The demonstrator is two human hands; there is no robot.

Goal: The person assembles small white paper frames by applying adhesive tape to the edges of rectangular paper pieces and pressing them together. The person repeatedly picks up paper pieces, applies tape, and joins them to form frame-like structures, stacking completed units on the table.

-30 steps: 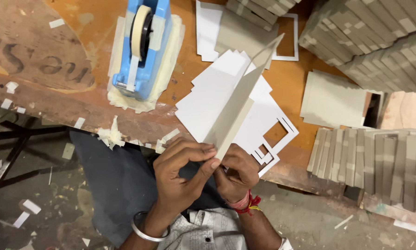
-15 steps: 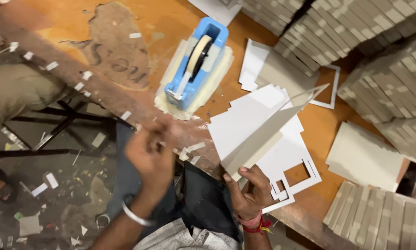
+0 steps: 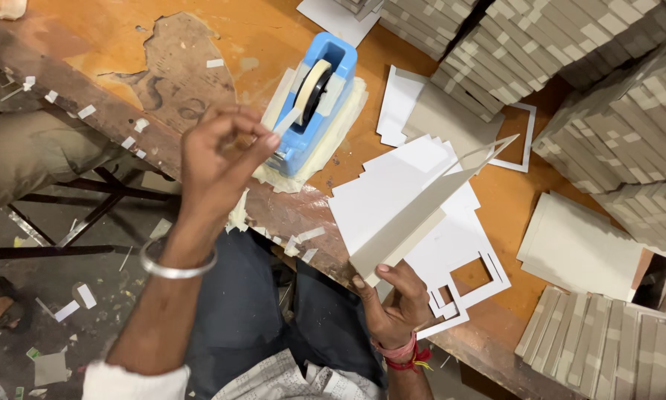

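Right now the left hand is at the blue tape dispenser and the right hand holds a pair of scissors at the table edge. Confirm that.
Not quite. The head view shows the right hand holding a folded white card, not scissors. The rest stands: the left hand is at the blue tape dispenser, and the right hand is at the edge of the table.

Warm, even light falls bright on the orange wooden bench (image 3: 222, 30); beneath its near edge the floor lies dim; the fingers (image 3: 233, 126) over the bench are slightly motion-blurred.

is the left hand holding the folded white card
No, the right hand grips the folded white card at its lower corner, while the left hand is up at the blue tape dispenser.
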